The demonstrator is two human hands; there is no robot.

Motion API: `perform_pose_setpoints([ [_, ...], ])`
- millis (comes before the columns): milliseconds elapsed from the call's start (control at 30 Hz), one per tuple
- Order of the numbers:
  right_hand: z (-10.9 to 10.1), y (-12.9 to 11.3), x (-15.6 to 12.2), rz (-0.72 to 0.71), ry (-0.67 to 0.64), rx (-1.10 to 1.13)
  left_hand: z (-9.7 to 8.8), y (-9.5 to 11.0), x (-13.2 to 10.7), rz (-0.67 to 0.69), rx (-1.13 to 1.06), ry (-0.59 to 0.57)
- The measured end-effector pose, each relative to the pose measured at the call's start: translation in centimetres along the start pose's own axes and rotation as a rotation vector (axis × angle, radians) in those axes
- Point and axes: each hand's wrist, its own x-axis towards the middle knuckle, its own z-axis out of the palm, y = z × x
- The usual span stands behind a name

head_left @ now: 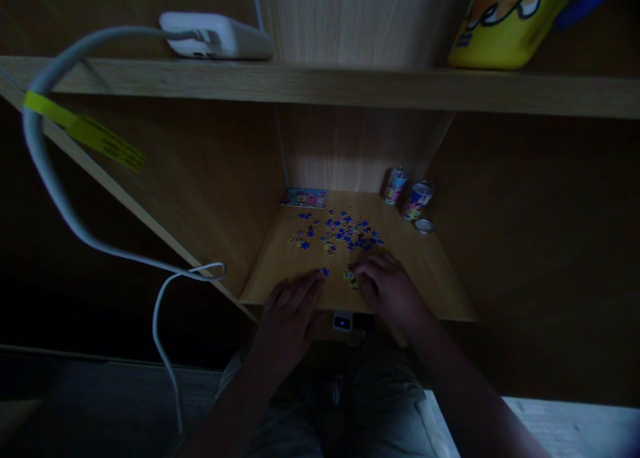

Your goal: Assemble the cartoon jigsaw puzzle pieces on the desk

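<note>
left hand (293, 308) and right hand (393, 288) apart from each other, both on the near side of the puzzle pile (345, 230). left hand stretched out, fingertips at a blue piece (325, 272); right hand curled, thumb and fingers at a yellow piece (349, 277). too dim to tell if either one actually pinches its piece. pile lies loose and spread, blue and mixed colors, on the wooden bench (270, 285). small group of pieces (303, 239) just left of pile. picture card (305, 198) beyond pile, to the left. right of pile, toward the back: printed tin (395, 186), second tin (417, 202), round lid (424, 226) beside it. above pile, upper shelf (350, 85): white box (220, 37) to the left with cable (45, 158) plugged in, yellow tag (105, 138) on cable; yellow container (505, 31) to the right.
</note>
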Motion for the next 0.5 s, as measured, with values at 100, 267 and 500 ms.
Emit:
perform_pose_setpoints([
  [100,0.0,0.1,0.0,0.020,0.013,0.008,0.1,0.0,0.1,-0.020,-0.008,0.006],
  [267,-0.2,0.3,0.8,0.041,0.034,-0.005,0.2,0.4,0.3,-0.044,-0.025,0.047],
  [500,1.4,-3.2,9.2,-0.069,-0.073,-0.082,0.6,0.6,0.2,-0.057,-0.021,0.054],
])
